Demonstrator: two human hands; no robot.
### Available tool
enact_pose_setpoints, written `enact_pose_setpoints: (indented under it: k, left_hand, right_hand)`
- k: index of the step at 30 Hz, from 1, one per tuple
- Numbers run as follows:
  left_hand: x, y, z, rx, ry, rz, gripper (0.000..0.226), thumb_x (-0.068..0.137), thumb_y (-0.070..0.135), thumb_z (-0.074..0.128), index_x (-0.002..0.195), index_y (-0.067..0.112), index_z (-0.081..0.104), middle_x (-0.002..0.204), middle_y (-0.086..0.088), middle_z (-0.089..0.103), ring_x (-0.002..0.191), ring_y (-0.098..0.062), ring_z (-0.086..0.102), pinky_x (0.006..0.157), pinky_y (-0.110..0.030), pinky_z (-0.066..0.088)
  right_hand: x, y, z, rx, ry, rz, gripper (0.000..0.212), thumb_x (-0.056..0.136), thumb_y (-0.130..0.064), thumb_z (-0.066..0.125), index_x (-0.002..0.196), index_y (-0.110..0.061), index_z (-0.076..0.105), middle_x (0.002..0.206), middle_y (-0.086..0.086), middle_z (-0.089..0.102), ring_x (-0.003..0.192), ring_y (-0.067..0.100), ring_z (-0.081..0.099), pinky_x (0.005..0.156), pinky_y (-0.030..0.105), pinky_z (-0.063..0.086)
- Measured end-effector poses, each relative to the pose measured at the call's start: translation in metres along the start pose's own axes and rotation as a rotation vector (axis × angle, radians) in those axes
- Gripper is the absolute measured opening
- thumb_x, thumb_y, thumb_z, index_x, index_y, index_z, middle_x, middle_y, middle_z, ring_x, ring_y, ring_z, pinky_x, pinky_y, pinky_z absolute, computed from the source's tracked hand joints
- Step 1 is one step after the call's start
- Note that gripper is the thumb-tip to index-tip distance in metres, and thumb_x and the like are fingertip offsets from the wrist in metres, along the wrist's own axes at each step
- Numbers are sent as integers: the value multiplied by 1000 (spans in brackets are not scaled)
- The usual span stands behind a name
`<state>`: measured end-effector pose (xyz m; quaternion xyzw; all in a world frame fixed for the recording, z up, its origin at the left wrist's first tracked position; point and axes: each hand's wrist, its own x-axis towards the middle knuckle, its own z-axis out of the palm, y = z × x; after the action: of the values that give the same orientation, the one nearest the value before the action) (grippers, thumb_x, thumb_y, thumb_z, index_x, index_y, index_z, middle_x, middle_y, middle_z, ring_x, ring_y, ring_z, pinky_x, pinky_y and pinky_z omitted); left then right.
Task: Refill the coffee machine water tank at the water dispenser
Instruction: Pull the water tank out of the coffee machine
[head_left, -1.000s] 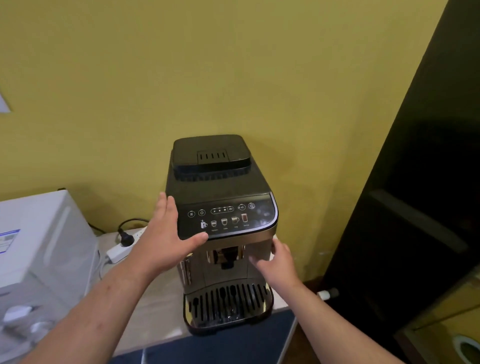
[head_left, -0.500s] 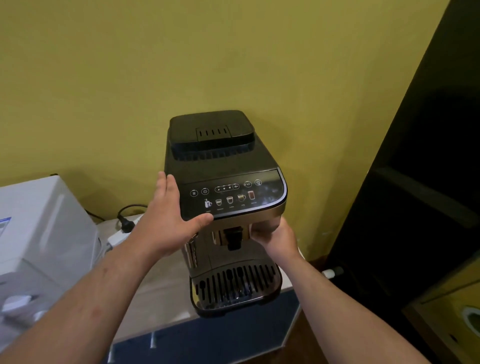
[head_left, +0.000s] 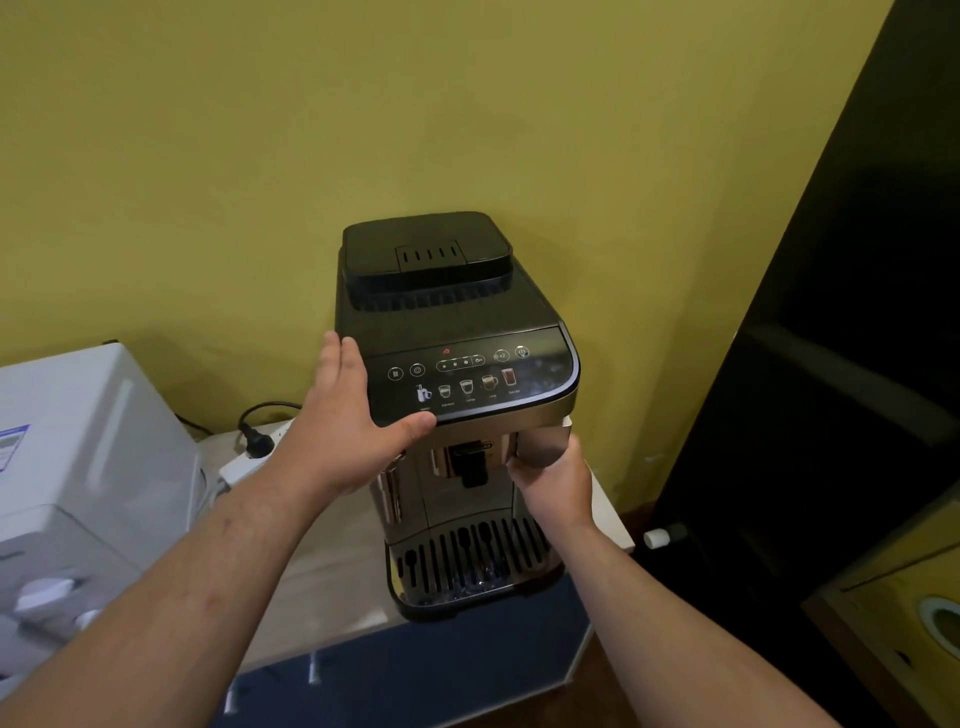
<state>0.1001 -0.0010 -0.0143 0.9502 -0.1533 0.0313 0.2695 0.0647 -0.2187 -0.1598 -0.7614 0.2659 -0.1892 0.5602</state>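
Note:
The black and silver coffee machine (head_left: 447, 312) stands on a pale table against the yellow wall. My left hand (head_left: 343, 426) presses flat on its left side, with the thumb hooked under the front edge of the control panel. My right hand (head_left: 558, 480) is closed around the silver rounded front of the water tank (head_left: 540, 441) at the machine's right front corner, just below the panel. The tank front stands slightly forward of the body. A small red light (head_left: 445, 351) glows on the panel. The rest of the tank is hidden inside the machine.
A white appliance (head_left: 78, 467) stands on the left. Behind my left wrist a black plug sits in a white power strip (head_left: 249, 452). A dark cabinet (head_left: 831, 364) rises close on the right. The table edge (head_left: 613, 525) runs just right of the machine.
My right hand rose from beside the drip tray to the tank front and closed on it. A red light has come on. My left hand stayed on the machine's side.

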Motion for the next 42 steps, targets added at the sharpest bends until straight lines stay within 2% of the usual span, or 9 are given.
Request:
enact_pose_setpoints:
  k: [5, 9, 18, 24, 30, 34, 37, 42]
  left_hand:
    - [0, 2, -1, 9, 6, 8, 116, 81, 59, 65, 157, 10, -7, 167, -6, -17, 154, -20, -6, 119, -34, 10]
    - [-1, 2, -1, 5, 4, 8, 116, 81, 60, 65, 157, 10, -6, 167, -6, -16, 154, -21, -5, 120, -36, 11]
    - [-1, 2, -2, -5, -2, 3, 116, 81, 60, 66, 158, 10, -6, 167, -6, -17, 154, -21, -5, 120, -36, 11]
    - [0, 0, -1, -27, -10, 6, 117, 81, 60, 65, 158, 11, -7, 167, -5, -18, 154, -20, -6, 120, -36, 10]
    - [0, -2, -1, -31, -8, 16, 117, 80, 61, 65, 157, 11, -7, 167, -5, -18, 154, -21, -5, 121, -38, 11]
    - [1, -3, 0, -44, -3, 19, 117, 80, 60, 66, 157, 11, -7, 167, -5, -18, 154, -22, -4, 121, -38, 12]
    - [1, -2, 0, -51, 2, 21, 117, 80, 60, 66, 157, 11, -7, 167, -5, -18, 154, -22, -4, 121, -39, 13]
    - [1, -2, 1, -50, 11, 26, 115, 81, 57, 67, 158, 11, -6, 167, -5, -17, 154, -21, -5, 120, -37, 11]
  right_hand:
    - [-5, -2, -1, 0, 20, 22, 50, 67, -32, 83, 105, -24, 52, 94, -6, 66, 85, 13, 63, 58, 9, 40]
    - [-14, -3, -6, 24, 19, 64, 48, 65, -27, 83, 101, -27, 51, 91, -11, 64, 83, 8, 61, 60, 13, 43]
    - [-34, -3, -18, -3, 12, 104, 53, 64, -25, 80, 108, -24, 51, 96, -5, 62, 86, 12, 61, 55, 9, 41]
    - [-45, -5, -24, -5, 27, 117, 51, 65, -20, 79, 106, -24, 48, 90, -11, 57, 79, 4, 56, 55, 11, 41]
    - [-55, 1, -25, 12, 53, 122, 51, 65, -20, 80, 106, -23, 50, 93, -8, 57, 85, 11, 59, 56, 12, 42]
    - [-55, 5, -20, -24, 105, 65, 56, 64, -24, 83, 107, -22, 47, 107, -5, 45, 92, 13, 54, 62, 13, 45]
    - [-53, 4, -17, 27, 104, 83, 63, 61, -33, 87, 108, -24, 46, 105, -4, 53, 94, 15, 55, 63, 14, 45]
    - [-52, 3, -13, 164, 105, 140, 59, 63, -15, 85, 108, -26, 48, 103, 0, 59, 92, 14, 60, 56, 12, 46]
